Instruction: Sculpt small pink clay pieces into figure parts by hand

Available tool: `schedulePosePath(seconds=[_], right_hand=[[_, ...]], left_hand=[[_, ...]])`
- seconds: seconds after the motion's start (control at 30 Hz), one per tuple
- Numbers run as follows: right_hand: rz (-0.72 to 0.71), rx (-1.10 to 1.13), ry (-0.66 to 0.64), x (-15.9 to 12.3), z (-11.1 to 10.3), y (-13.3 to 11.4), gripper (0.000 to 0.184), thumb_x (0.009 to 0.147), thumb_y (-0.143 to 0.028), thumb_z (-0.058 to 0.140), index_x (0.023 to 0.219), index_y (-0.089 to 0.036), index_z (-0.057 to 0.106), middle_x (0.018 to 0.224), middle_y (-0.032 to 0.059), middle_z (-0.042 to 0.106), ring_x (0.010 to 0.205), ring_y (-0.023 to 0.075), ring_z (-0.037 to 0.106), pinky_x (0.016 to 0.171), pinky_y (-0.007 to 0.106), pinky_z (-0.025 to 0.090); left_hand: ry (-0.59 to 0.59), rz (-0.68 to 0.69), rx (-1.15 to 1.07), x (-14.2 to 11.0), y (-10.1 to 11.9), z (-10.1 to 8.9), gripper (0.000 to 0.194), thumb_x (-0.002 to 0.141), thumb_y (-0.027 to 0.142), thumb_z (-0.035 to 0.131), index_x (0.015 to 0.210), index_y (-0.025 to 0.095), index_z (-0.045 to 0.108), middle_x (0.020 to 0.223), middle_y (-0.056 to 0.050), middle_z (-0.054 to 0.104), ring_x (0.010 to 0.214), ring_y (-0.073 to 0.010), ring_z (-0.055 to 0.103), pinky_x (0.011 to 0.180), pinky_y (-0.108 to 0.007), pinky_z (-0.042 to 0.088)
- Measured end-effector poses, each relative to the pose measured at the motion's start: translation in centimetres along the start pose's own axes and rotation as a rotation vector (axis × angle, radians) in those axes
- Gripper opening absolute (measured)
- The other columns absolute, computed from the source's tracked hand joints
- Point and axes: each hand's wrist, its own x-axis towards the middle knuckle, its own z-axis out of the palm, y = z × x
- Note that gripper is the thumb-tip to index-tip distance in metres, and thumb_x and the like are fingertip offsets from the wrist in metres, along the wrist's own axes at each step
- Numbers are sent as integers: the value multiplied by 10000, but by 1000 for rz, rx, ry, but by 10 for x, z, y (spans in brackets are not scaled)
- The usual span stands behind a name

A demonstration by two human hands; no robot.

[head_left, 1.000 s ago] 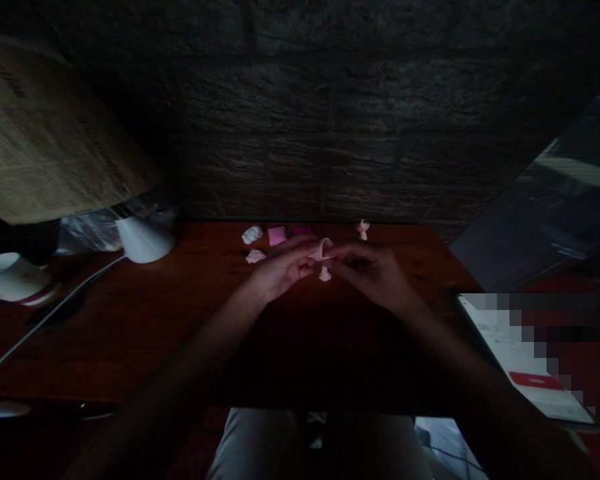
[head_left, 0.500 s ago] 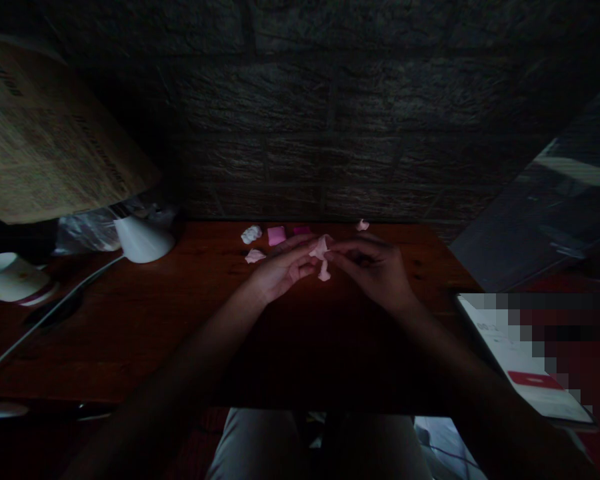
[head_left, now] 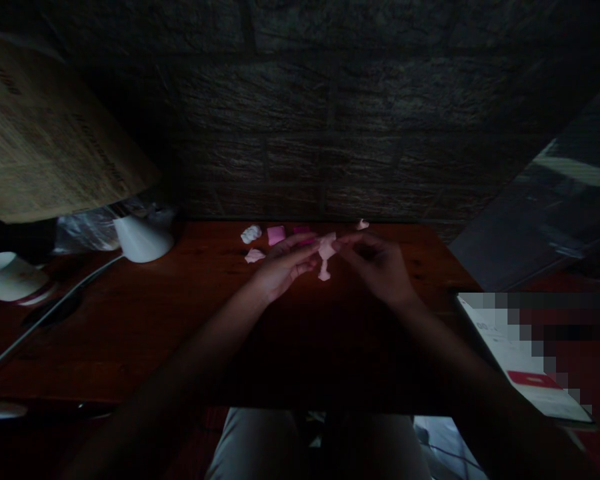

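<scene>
A flattened pale pink piece of modelling clay [head_left: 326, 246] is held up between my two hands. The fingers of my left hand [head_left: 283, 268] grip its left edge, and my right hand [head_left: 377, 263] pinches its right edge between thumb and forefinger. Just below it, a small pink lump of clay [head_left: 324, 272] shows; I cannot tell whether the two are joined. Behind my left hand lie a pink square block [head_left: 276, 235] and a magenta block [head_left: 303, 232], partly covered by the fingers. The light is dim.
A white lump [head_left: 251, 233] and a pale pink lump [head_left: 255, 255] lie on the wooden table [head_left: 170, 320], with another pink bit [head_left: 363, 225] by the brick wall. On the left stand a lamp [head_left: 143, 239] with its cord and a paper cup [head_left: 10, 277]; a tablet [head_left: 525, 360] is at right.
The pink clay has turned and spread wider between my fingers. My right hand has shifted slightly to the right; my left hand has hardly moved.
</scene>
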Motion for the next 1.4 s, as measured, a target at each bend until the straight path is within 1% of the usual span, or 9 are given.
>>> schedulePosePath(seconds=[0.07,0.23,0.33,0.53,0.67,0.8,1.0,1.2,1.4], right_hand=[[8,-3,0,-1,1,1,155,829,-377,794,868,-228,783,894,41,767,776,181,685,731,333,534],[102,32,20,-4,4,-2,208,831,-413,788,906,-220,774,851,31,772,521,113,592,497,270,467],[129,75,19,-5,6,-5,253,821,-435,795,921,-206,754,866,42,769,524,110,601,462,250,473],[85,190,-50,-4,7,-6,397,836,-402,790,1180,-238,679,940,28,776,500,90,583,453,242,501],[79,181,-51,-3,6,-6,338,833,-390,792,1120,-231,709,925,31,788,583,118,640,481,245,521],[114,190,9,-2,6,-6,327,815,-386,803,1090,-231,718,891,31,791,641,146,672,475,247,516],[164,226,3,0,6,-3,327,790,-409,819,1043,-227,719,848,18,779,584,127,629,464,249,485],[249,313,35,2,5,1,336,759,-380,838,1030,-228,711,775,-17,752,496,93,536,481,259,456],[358,454,26,4,7,-2,370,691,-344,872,1000,-214,716,751,-29,709,518,78,501,472,225,399]], left_hand=[[10,23,31,0,-1,0,282,765,171,850,1023,142,741,868,-29,761,677,-77,668,653,-195,527],[12,56,59,0,-3,2,298,744,205,870,1003,149,734,870,-31,778,710,-103,709,695,-226,565],[18,76,47,0,-4,3,294,713,179,884,962,154,730,850,-12,773,701,-96,706,732,-243,579],[-2,123,70,1,-3,1,336,679,160,897,971,157,732,917,-17,769,785,-115,716,749,-247,574],[4,112,95,-1,-2,1,349,710,200,884,1018,161,725,893,-18,760,706,-92,684,651,-212,529],[14,107,144,-2,-4,4,450,674,171,896,1082,169,706,891,-33,774,727,-121,687,647,-233,511],[36,239,286,-4,-3,7,372,672,180,895,1003,199,728,742,6,758,694,-146,676,673,-266,515],[56,310,310,-7,0,12,469,687,174,884,1114,224,699,818,7,776,727,-158,691,687,-270,520],[57,340,369,-9,1,12,396,747,259,864,1106,206,709,725,14,740,668,-146,660,663,-267,509]])
